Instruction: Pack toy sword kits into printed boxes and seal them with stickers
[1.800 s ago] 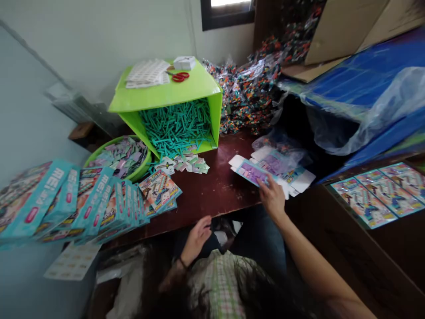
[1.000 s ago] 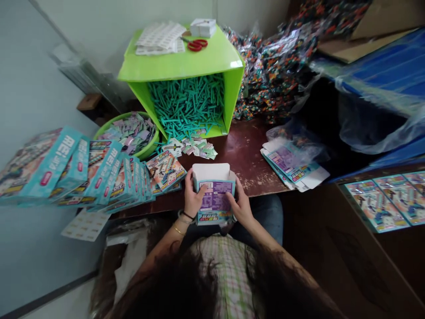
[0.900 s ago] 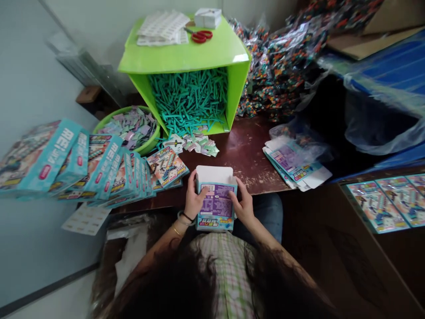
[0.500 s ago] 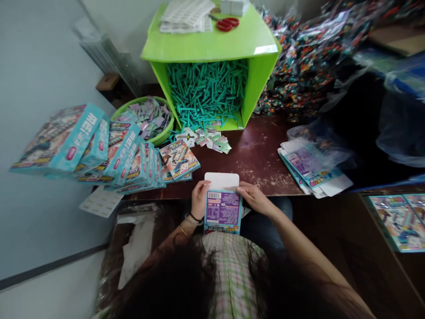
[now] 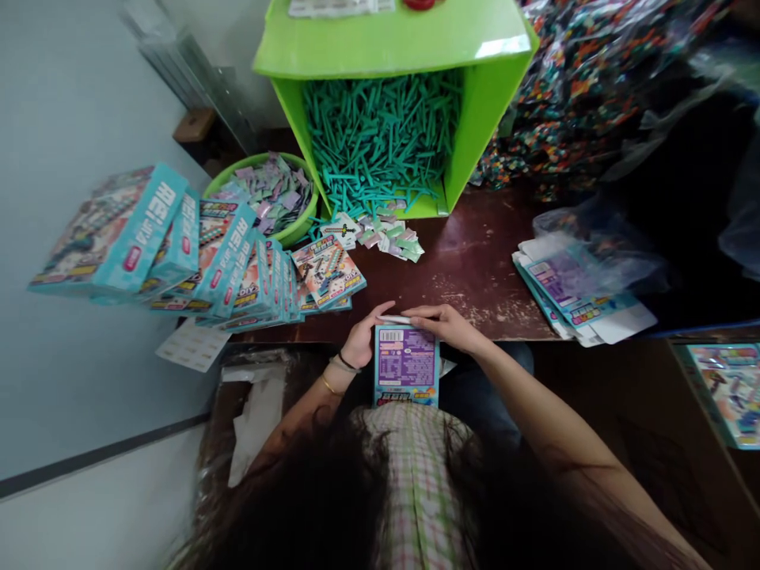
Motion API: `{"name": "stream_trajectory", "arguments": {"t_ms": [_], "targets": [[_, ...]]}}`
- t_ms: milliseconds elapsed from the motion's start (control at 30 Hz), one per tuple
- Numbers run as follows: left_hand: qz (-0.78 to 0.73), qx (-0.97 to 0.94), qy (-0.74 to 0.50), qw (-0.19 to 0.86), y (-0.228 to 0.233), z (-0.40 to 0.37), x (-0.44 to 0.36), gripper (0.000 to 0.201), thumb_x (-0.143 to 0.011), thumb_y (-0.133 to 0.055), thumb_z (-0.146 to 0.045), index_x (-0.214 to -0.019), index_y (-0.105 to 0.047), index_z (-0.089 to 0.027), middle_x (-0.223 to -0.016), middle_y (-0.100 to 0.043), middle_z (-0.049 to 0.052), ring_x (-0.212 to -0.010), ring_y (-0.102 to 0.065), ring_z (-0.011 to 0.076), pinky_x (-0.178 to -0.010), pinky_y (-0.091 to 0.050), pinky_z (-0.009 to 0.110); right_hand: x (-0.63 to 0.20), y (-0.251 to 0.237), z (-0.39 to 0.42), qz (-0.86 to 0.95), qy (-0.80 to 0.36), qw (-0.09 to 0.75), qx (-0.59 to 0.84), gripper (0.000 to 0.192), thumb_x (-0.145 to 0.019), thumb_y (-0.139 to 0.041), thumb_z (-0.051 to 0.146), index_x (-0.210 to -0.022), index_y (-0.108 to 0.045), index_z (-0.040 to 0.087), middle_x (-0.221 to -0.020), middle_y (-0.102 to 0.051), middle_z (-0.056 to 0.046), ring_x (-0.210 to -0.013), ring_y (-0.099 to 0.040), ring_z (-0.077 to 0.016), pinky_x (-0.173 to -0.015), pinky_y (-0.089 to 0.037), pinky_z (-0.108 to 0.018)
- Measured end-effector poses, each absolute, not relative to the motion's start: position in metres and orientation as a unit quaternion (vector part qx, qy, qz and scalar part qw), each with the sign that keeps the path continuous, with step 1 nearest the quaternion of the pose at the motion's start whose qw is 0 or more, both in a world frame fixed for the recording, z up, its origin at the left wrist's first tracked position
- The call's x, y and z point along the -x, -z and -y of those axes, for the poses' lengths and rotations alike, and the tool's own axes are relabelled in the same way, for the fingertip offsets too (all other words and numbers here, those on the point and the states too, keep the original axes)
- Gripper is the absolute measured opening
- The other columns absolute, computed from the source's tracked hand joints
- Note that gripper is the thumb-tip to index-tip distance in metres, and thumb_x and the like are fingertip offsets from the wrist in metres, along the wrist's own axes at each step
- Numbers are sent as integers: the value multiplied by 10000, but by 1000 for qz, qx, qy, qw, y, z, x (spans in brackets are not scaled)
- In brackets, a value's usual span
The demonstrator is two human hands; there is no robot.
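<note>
At the near edge of the tabletop [image 5: 475, 277], I hold a purple-backed box [image 5: 407, 366] upright against my lap; my left hand [image 5: 360, 342] grips its left side. My right hand [image 5: 448, 324] has its fingers [image 5: 423, 319] pressed together, flat on the white top flap [image 5: 393, 319].

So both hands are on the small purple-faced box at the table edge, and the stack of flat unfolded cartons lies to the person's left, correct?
Not quite. The head view shows the stack of flat cartons on the person's right, partly under clear plastic. To the left lies the row of assembled teal boxes. The rest holds: the left hand and right hand are both on the purple-faced box at the table edge.
</note>
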State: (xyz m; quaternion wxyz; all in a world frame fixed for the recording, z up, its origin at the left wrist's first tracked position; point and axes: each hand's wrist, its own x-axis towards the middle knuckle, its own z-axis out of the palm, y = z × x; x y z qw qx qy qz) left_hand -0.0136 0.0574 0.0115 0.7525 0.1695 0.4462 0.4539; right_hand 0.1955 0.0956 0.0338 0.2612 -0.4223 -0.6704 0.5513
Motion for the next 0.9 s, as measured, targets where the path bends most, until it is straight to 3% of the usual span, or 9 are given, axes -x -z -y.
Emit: {"name": "stream_trajectory", "arguments": {"t_ms": [100,233,333,433,567,667,733,800,900], "targets": [[-446,-165,-477,739,-14,-54,6,457,-737,-685,-303,-1177,-737,-195,-942,-783,39,-861,-711,217,-861,-522,333,-197,-37,-99,666,-543,266,436,412,-909,-688,547,-1098,-824,208,-1122,-809,-83,-1024,-770,-282,-971,-612,-470],[-425,-175,-570,681,-16,-46,2,389,-806,-638,-446,-1109,-717,-217,-1063,-770,60,-949,-719,248,-906,-535,385,-204,-52,-98,727,-544,230,351,493,-973,-572,629,-1134,-818,232,-1179,-794,-73,-1140,-740,-281,-1048,-577,-480],[-452,-282,-602,594,-10,-34,4,382,-845,-653,-570,-909,-730,-201,-1088,-759,83,-986,-708,257,-912,-536,386,-209,-56,-91,773,-511,190,324,476,-999,-558,604,-1245,-780,263,-1313,-743,-80,-1257,-686,-280,-1104,-537,-466],[-505,-416,-579,487,1,-18,10,446,-880,-669,-605,-748,-718,-182,-1020,-766,99,-995,-703,253,-905,-530,365,-204,-47,-79,803,-468,161,332,407,-1029,-541,504,-1274,-770,273,-1349,-718,-110,-1241,-695,-283,-1074,-552,-452],[-534,-508,-554,388,4,-12,17,488,-993,-544,-585,-794,-747,-188,-1011,-776,98,-975,-717,231,-890,-548,364,-192,-33,-69,796,-439,214,357,394,-1013,-564,459,-1276,-768,249,-1270,-746,-124,-1175,-720,-283,-1036,-574,-451],[-515,-554,-543,366,-19,-27,21,426,-1018,-533,-548,-1003,-773,-195,-1157,-767,112,-1112,-705,240,-994,-546,398,-208,-46,-78,753,-414,307,410,456,-966,-639,471,-1351,-710,238,-1166,-779,-85,-1090,-740,-256,-1004,-589,-426],[-489,-574,-562,339,-43,-43,21,370,-1024,-553,-499,-1121,-757,-206,-1249,-741,114,-1199,-678,238,-1065,-523,413,-237,-66,-93,714,-317,405,476,431,-957,-657,476,-1310,-725,237,-1162,-773,-83,-1081,-732,-268,-1001,-580,-456],[-458,-590,-583,319,-66,-59,19,316,-1040,-547,-438,-1117,-753,-211,-1238,-741,105,-1194,-680,223,-1065,-529,400,-267,-84,-107,669,-138,502,531,436,-951,-675,463,-1310,-720,219,-1232,-733,-119,-1147,-694,-310,-1025,-545,-512],[-428,-608,-594,307,-86,-74,7,294,-1050,-532,-395,-1091,-747,-199,-1174,-748,102,-1120,-702,203,-960,-579,347,-285,-84,-109,677,98,496,536,491,-896,-747,423,-1330,-702,197,-1225,-696,-158,-1130,-657,-351,-986,-516,-543]]}}
